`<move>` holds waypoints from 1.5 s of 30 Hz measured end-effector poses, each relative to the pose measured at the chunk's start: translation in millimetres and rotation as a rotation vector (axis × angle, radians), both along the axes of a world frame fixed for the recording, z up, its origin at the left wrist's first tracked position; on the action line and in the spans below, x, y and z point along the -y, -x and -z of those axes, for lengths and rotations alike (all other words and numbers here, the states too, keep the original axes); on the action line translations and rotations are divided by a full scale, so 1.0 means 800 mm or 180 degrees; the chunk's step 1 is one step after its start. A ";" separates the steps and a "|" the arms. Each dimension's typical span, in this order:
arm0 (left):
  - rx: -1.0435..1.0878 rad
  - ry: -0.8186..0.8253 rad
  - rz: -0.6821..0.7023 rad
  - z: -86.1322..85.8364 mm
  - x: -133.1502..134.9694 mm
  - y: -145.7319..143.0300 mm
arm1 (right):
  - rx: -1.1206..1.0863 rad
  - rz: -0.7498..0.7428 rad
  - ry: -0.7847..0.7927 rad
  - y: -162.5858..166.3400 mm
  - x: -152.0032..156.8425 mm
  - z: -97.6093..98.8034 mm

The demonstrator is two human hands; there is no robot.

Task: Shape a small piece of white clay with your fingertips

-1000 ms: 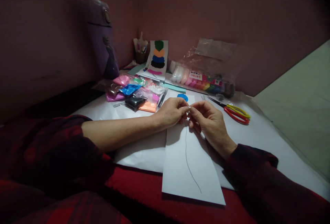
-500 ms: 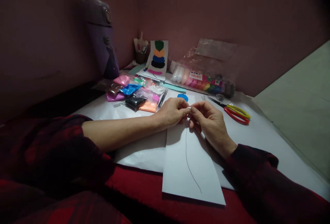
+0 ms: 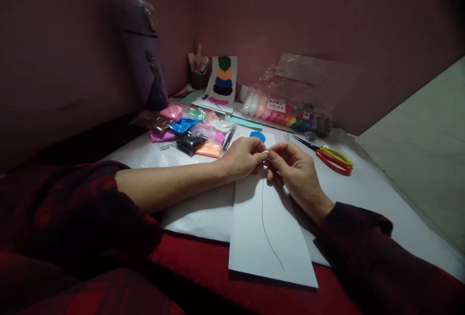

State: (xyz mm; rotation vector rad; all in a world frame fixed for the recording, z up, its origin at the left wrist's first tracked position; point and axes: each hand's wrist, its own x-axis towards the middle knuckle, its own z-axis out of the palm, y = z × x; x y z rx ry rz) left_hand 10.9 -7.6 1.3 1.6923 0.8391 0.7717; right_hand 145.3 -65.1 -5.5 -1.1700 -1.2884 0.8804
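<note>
My left hand [image 3: 244,159] and my right hand [image 3: 295,172] meet fingertip to fingertip above a white paper strip [image 3: 269,237]. Between their thumbs and forefingers they pinch a small piece of white clay [image 3: 266,152], mostly hidden by the fingers. A thin curved pencil-like line runs down the strip below my hands. Just beyond the fingers, a flat blue clay shape [image 3: 257,136] is stuck to the strip's upper part. The middle of the strip is covered by my hands.
Left of my hands lie several small bags of coloured clay [image 3: 189,143]. Scissors [image 3: 334,160] with red and yellow handles rest at right. Behind are a card with coloured clay shapes [image 3: 224,82], a large clay pack [image 3: 279,112], a stick-filled cup [image 3: 198,79] and a purple bottle [image 3: 143,58].
</note>
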 end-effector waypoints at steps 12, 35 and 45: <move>-0.0213 -0.0192 -0.0006 0.001 -0.002 0.000 | 0.0158 -0.0023 -0.0013 -0.001 -0.002 0.002; -0.0221 -0.0267 0.0008 0.003 -0.003 0.000 | 0.0176 -0.0061 -0.0021 -0.003 -0.002 0.004; -0.0197 -0.0174 0.0024 0.003 -0.003 0.000 | 0.0202 -0.0084 -0.0050 -0.004 -0.003 0.006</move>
